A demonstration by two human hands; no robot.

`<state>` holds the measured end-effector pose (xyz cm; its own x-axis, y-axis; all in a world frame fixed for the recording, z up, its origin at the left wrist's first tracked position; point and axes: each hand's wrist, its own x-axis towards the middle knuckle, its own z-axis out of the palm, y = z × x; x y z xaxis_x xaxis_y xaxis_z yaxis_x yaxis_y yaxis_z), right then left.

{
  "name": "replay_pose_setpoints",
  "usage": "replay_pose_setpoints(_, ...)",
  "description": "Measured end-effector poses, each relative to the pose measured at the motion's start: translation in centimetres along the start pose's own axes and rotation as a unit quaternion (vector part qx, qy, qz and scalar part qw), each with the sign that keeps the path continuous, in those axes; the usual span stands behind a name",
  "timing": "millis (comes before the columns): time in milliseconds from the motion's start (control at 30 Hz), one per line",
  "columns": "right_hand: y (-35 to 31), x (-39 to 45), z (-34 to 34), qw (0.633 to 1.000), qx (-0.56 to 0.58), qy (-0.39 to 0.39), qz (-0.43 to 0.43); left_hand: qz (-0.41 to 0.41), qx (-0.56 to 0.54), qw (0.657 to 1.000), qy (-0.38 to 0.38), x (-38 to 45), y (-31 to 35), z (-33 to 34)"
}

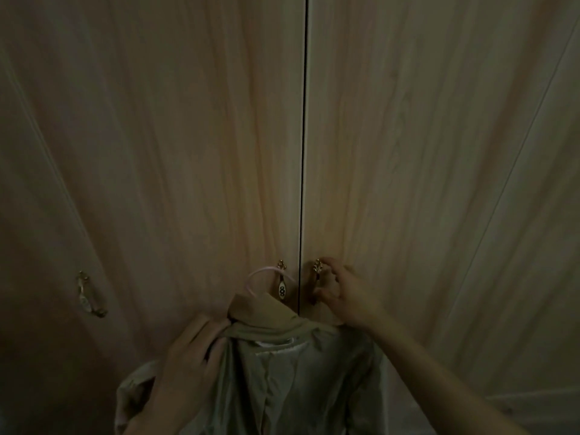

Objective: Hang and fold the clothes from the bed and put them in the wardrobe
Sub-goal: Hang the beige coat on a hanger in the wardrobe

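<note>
A beige jacket [282,372] with a pale lining hangs on a pink hanger [260,274] right in front of the closed wardrobe doors [188,152]. My left hand [188,356] grips the jacket at its left shoulder, by the collar. My right hand [342,296] reaches to the right door's gold handle [317,266], fingers curled around it. The left door's matching handle [282,284] shows just behind the hanger's hook.
Light wood doors fill the view, with a dark seam [303,152] down the middle. Another gold handle [89,296] sits on a door at the far left. The scene is dim.
</note>
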<state>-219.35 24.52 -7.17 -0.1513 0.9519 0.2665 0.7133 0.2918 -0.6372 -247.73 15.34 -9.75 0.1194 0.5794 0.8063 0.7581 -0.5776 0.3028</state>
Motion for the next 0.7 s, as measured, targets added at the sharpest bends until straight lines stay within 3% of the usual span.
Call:
replay_pose_setpoints(333,-0.6,2.1,3.9,1.0,-0.001,0.012,0.004,0.052,0.044,0.998,0.007,-0.4,-2.4,-0.9)
replay_pose_setpoints(567,-1.5,0.5,4.1,0.994,-0.112,0.004,-0.012,0.087,0.056,0.995,-0.006,-1.5,-3.2,-3.0)
replay_pose_setpoints(700,-2.6,-1.7,4.4,0.985,-0.17,0.005,0.03,0.071,0.03,0.996,-0.047,-2.4,-3.8,-3.5)
